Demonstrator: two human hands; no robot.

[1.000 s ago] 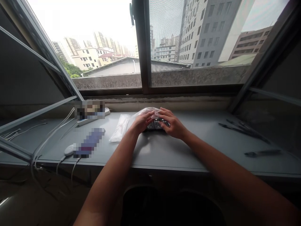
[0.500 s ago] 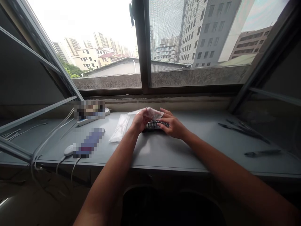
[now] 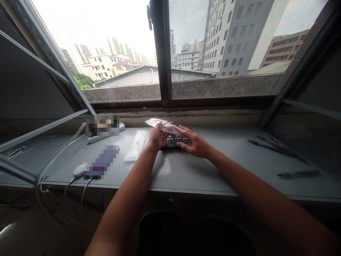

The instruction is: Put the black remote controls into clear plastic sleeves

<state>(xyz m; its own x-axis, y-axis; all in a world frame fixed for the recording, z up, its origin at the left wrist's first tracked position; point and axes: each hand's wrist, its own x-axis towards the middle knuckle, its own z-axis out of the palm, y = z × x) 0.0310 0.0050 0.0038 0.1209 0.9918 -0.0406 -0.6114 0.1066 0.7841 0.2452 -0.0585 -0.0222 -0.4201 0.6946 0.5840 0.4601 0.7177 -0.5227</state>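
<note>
A strip of clear plastic bag (image 3: 170, 127), folded narrow, slants across above the far part of the desk. My left hand (image 3: 157, 137) is closed on its left part, thumb on top and fingers curled underneath. My right hand (image 3: 195, 143) meets the strip's right end with its fingers stretched out and its thumb held apart lower down. Beneath both hands lies a black keypad (image 3: 171, 142) with rows of small keys and a gap down its middle; the hands and plastic partly cover it. Left of my left hand, more clear plastic bags (image 3: 136, 145) lie flat.
A white power strip (image 3: 106, 134) and a blurred purple item (image 3: 102, 161) lie at left, with a white round device (image 3: 79, 170) and cables. Several dark pens (image 3: 277, 147) lie at right. Metal frames flank the desk (image 3: 170, 174); a window is behind.
The plastic between my hands was bunched and loose; now it is a straighter, narrower strip with its left end raised. My hands have barely shifted.
</note>
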